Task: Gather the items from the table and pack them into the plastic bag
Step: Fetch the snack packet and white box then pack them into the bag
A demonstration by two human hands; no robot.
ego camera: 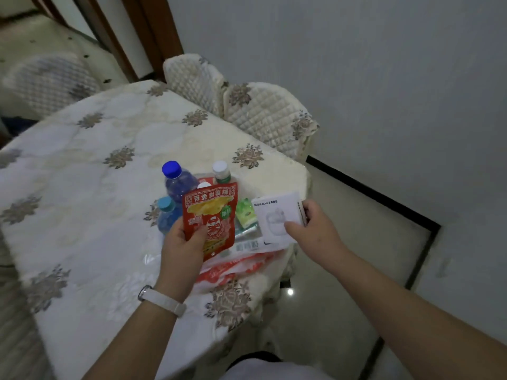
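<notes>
A pale grey wall fills the room beyond and to the right of the right hand. A glossy light floor, edged by a black skirting strip, lies beneath that hand and its forearm. The table wears a cream quilted cloth patterned with brown flowers; it stretches away to the left of the left hand and ends in a corner just beyond both hands. Past that corner stand a quilted chair and a second chair in matching covers, while a third chair sits blurred far off to the left.

The plastic bag, red and white, lies crumpled on the cloth directly under and between the two hands. Just beyond the left hand three bottles stand upright: a blue-capped bottle, a white-capped bottle and a pale-blue-capped bottle close beside the knuckles.

The left hand grips a red snack packet, thumb across its front, holding it upright above the bag. The right hand pinches a white earbuds box at its right side, thumb on the printed face. A green packet shows between the two held things. A white wristband circles the left wrist
</notes>
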